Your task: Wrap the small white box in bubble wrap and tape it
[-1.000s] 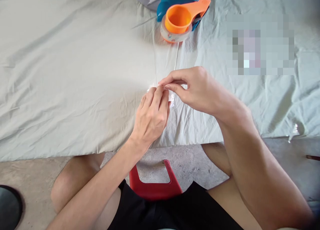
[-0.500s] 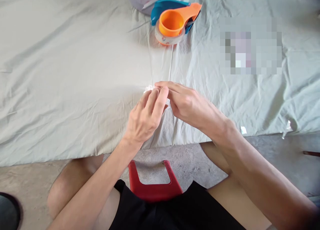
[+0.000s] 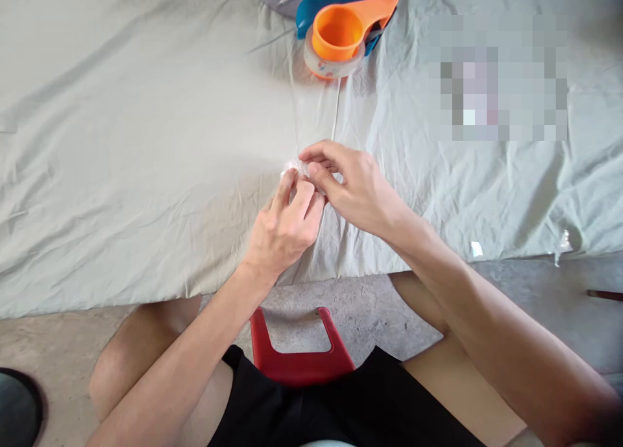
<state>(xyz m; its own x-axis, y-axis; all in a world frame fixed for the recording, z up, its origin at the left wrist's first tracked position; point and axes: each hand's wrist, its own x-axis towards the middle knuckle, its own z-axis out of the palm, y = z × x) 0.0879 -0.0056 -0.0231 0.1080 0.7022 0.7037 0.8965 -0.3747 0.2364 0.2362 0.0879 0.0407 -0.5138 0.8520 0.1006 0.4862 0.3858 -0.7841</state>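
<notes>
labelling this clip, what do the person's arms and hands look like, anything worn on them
Both arms are bare from the fingers up as far as the picture shows: no sleeves, gloves, watch, rings or bands on the left hand or the right hand. The forearms are slim. Fingernails are short and plain. The only clothing in view is black shorts at the lap.

Clear wad (image 3: pixel 295 169) mostly hidden behind fingers (image 3: pixel 311 174); patch (image 3: pixel 501 77) pixelated

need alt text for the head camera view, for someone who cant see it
Two bare hands, left hand and right hand, pinch a small crumpled piece of clear tape over a wrinkled pale grey-green cloth. Beyond them lies an orange and blue plastic tape dispenser.
</notes>
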